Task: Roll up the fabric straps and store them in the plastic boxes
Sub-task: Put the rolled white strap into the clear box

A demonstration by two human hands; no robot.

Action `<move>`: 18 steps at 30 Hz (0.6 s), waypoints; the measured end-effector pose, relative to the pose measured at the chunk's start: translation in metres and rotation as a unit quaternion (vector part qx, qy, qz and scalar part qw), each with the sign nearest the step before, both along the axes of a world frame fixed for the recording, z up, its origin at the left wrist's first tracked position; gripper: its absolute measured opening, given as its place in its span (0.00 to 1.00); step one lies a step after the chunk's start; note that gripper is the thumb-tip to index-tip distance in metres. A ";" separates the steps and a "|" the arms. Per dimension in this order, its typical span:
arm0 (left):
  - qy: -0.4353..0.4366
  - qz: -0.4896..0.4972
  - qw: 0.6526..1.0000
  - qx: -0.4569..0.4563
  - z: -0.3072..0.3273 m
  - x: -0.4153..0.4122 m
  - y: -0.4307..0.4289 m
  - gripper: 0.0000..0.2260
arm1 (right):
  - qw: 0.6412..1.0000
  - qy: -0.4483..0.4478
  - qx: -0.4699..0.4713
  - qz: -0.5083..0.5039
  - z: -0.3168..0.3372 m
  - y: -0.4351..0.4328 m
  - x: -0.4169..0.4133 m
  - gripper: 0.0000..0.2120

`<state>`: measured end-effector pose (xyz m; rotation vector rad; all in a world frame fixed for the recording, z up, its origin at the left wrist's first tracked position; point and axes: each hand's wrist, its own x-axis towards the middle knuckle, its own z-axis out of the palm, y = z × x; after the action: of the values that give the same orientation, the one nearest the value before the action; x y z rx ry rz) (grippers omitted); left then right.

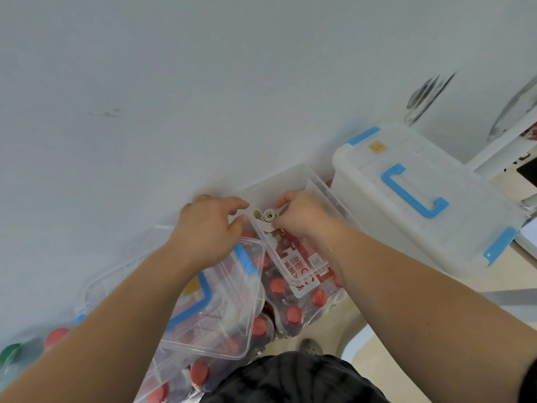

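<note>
Nearest the person: dark clothing [293,379] at the bottom edge, and a grey shoe [311,347] on the pale floor just beyond it.

Both bare forearms reach forward and up over shrink-wrapped packs of red-capped bottles [293,314].

A clear lid with a blue handle [203,298] lies tilted on the left pack, partly under the left forearm.

Left hand [207,229]: knuckles up, fingers curled loosely with a small gap between thumb and forefinger. The fingertips rest at the near-left rim of the open clear plastic box [290,181]. Whether they actually grip the rim, I cannot tell.

Right hand [302,216]: thumb and fingers closed around a rolled beige fabric strap [268,216], pinching its right side. The coil's spiral end faces the camera. A loose tail [257,218] of the strap curves off to the left and down.

Strap position: held at the box opening, level with the rim, between the two hands. Contact with the box floor is not discernible.

The open box sits on the bottle packs, against the pale wall [174,82].

Right of it, touching or just beside: a larger frosted storage box [418,205], lid closed, with a blue handle and blue latches.

Far right: blurred objects, not identifiable.
</note>
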<state>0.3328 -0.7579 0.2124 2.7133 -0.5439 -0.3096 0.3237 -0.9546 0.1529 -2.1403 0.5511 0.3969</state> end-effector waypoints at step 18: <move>-0.090 0.102 0.991 -0.002 0.018 -0.037 0.107 0.18 | 0.976 -0.160 -0.148 0.009 0.067 0.061 -0.093 0.14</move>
<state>0.2957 -0.6511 0.2308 2.7786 -0.3095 -0.0092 0.2308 -0.8932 0.2199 -2.4323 0.4249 -0.0269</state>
